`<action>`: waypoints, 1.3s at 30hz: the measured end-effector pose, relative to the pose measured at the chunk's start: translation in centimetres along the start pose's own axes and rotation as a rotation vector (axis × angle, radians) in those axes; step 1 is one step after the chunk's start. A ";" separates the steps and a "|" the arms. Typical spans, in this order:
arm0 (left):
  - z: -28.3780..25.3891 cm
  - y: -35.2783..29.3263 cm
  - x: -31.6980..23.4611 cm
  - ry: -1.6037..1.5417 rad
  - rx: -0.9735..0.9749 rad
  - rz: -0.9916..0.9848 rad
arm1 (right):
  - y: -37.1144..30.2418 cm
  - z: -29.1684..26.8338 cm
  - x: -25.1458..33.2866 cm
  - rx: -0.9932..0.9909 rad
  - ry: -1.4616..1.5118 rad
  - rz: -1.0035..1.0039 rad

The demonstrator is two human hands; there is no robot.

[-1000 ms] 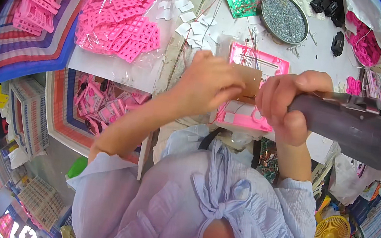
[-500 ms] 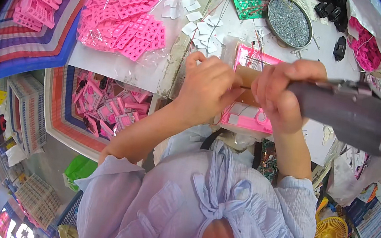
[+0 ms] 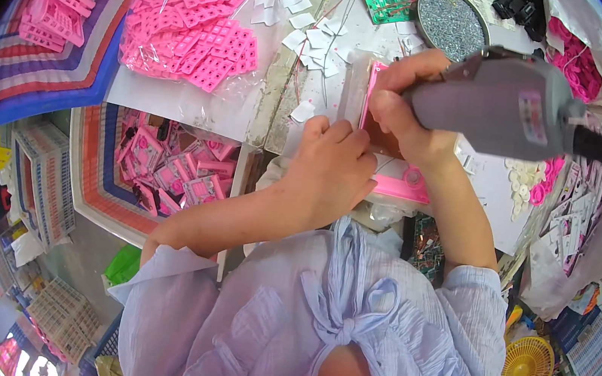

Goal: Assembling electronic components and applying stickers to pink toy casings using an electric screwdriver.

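Observation:
A grey corded electric screwdriver lies across my right hand, whose fingers wrap round its front end above the work. Its tip is hidden by the hand. Below sits a pink plastic case with a brown board in it, on the table before me. My left hand is closed at the near left corner of the case, fingers curled over its edge. A small white square piece lies just beyond those fingers.
Beyond the case are a round dish of small screws, a green circuit board and scattered white squares. Pink panels in clear plastic stand at left. A lower bin holds pink assemblies. Black parts lie far right.
My right hand and the screwdriver have moved up and left, the tool swinging to a new angle. My left hand has drawn back toward me from the middle of the board.

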State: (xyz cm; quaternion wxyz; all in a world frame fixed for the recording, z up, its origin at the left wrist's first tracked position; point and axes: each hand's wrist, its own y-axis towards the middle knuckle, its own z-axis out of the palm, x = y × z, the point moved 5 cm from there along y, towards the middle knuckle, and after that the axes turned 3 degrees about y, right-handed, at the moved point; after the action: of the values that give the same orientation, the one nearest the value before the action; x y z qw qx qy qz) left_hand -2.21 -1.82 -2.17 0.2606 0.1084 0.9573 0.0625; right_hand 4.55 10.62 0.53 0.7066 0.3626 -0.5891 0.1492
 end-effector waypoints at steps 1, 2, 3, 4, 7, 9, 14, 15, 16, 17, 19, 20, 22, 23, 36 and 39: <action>0.2 0.1 -0.2 0.017 0.004 0.027 | 0.1 -0.1 0.1 -0.042 0.059 0.043; 0.3 0.3 -0.4 0.033 0.009 0.056 | -0.2 -0.6 -0.2 -0.027 0.230 0.171; 0.3 0.5 -0.4 -0.058 0.001 0.058 | -0.1 -1.1 0.4 -0.043 0.207 0.147; 0.3 0.6 -0.2 -0.150 -0.003 0.056 | -0.1 -1.5 1.0 -0.061 0.186 0.127; 0.0 0.6 0.5 -0.379 0.033 -0.094 | -2.7 -3.0 0.8 -0.028 -0.109 0.251; 0.5 0.6 1.6 -0.606 0.089 -0.282 | -5.5 -3.2 0.8 0.074 -0.313 0.454; 2.2 1.1 3.5 -1.337 0.283 -0.659 | -8.1 -2.3 1.0 0.187 -0.754 -0.089; 2.0 1.1 3.5 -1.374 0.342 -0.689 | -7.9 -2.5 0.8 0.169 -0.700 -0.048; 1.9 1.1 3.5 -1.353 0.324 -0.695 | -7.7 -2.7 0.7 0.155 -0.644 -0.008; 1.8 1.0 3.3 -1.331 0.306 -0.702 | -7.5 -2.8 0.6 0.141 -0.588 0.031; 1.6 0.9 3.1 -1.243 0.266 -0.684 | -7.5 -2.9 0.2 0.105 -0.538 0.112; 1.5 0.9 3.1 -1.178 0.246 -0.658 | -7.5 -3.0 0.0 0.088 -0.514 0.153; 1.0 1.0 2.9 -0.996 0.189 -0.580 | -7.3 -2.9 0.2 0.099 -0.523 0.162; 0.6 1.2 2.7 -0.879 0.154 -0.526 | -7.2 -2.9 0.2 0.106 -0.528 0.168; -0.6 2.0 1.5 -0.376 -0.030 -0.210 | -6.5 -2.7 0.3 0.157 -0.673 0.138; 0.0 1.8 1.4 -0.305 -0.053 -0.177 | -6.4 -2.5 0.1 0.150 -0.650 0.166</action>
State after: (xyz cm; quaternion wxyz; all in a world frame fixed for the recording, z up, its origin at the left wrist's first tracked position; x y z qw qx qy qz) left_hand -3.13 0.27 -2.51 0.4098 0.0252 0.9106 0.0473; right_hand 10.53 7.88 -1.63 0.4388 0.3930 -0.7983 0.1255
